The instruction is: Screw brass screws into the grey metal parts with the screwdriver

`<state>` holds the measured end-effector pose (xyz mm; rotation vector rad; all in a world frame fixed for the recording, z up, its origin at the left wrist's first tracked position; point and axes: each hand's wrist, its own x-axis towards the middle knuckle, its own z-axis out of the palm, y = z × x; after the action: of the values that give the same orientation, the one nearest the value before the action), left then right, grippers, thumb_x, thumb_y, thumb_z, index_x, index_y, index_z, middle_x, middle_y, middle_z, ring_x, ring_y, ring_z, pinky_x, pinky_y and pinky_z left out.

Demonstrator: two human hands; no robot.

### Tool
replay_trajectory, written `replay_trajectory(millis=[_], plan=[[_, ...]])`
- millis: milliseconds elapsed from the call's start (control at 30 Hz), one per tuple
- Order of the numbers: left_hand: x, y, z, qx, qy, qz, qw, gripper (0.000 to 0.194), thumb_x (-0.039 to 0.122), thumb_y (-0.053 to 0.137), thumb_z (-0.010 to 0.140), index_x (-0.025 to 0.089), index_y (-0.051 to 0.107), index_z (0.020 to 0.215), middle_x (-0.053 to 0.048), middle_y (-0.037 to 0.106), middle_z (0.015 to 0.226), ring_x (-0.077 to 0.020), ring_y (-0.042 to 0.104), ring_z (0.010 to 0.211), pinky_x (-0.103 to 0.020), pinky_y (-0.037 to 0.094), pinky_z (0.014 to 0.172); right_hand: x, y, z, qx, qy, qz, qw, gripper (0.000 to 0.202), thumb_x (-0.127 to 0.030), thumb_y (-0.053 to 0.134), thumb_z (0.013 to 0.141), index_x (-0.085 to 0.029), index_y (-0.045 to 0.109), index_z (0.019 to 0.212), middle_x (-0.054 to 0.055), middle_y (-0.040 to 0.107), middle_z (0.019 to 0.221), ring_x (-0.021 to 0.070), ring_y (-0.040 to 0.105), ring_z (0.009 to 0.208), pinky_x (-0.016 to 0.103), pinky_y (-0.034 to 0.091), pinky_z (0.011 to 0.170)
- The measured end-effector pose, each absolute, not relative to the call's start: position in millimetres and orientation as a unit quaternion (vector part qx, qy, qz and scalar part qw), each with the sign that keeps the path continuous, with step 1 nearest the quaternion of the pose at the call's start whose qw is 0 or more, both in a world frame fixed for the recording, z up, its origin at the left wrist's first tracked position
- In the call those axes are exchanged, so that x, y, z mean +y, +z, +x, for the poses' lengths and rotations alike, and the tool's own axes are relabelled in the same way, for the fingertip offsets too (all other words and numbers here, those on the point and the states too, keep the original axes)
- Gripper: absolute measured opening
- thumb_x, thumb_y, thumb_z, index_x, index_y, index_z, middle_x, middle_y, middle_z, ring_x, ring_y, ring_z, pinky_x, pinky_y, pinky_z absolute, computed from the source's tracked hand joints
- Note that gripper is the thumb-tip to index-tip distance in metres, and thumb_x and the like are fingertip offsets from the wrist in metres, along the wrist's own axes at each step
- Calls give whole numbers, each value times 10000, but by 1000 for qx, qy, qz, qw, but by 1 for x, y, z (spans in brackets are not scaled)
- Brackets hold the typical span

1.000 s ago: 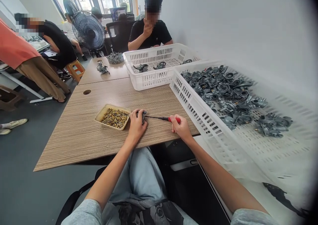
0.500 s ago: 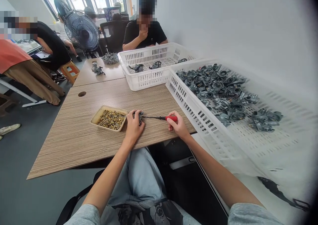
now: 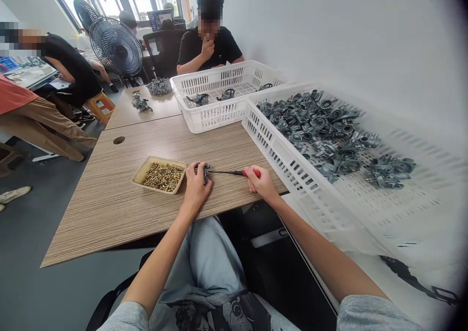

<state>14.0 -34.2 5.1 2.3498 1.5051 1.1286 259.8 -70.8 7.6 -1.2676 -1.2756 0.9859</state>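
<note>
Near the table's front edge, my left hand (image 3: 196,182) is wrapped round a small grey metal carburetor (image 3: 206,171), mostly covered by the fingers. My right hand (image 3: 260,182) grips the red handle of a screwdriver (image 3: 234,173). Its long dark shaft lies level and points left, with the tip at the carburetor's right side; the exact contact point is too small to make out. Just left of my left hand stands a cream plastic tub (image 3: 137,176) holding many small brass parts (image 3: 161,176).
A white crate (image 3: 270,138) full of carburetors (image 3: 310,116) stands on the right. Behind it another white crate (image 3: 210,119) holds several more. A carburetor (image 3: 141,103) and a metal pile (image 3: 159,86) lie farther back. A person (image 3: 208,48) sits opposite; a fan (image 3: 116,46) stands left.
The fingers of my right hand have closed further round the screwdriver handle. The carburetor and my left hand stay in place. The whole view has shifted slightly.
</note>
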Motion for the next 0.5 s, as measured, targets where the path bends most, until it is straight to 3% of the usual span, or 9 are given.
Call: replay_trajectory(millis=[300,500], plan=[[-34,4,14,505,371,776,75,584,57,581,811,241,505,1360,-136,473,1329,-320,453,1293,-499,415,1150,-71,11,257,-527,412,-509,542,501,-654,631,931,-272,426,680,-67,438,406,144,444,360,290,446,422],[-36,5,17,496,364,784,85,581,62,581,816,240,513,1365,-135,474,1358,-304,449,1300,-477,407,1168,-72,7,260,-556,408,-512,512,387,-607,652,936,-253,547,817,-47,533,486,154,503,425,278,452,462]])
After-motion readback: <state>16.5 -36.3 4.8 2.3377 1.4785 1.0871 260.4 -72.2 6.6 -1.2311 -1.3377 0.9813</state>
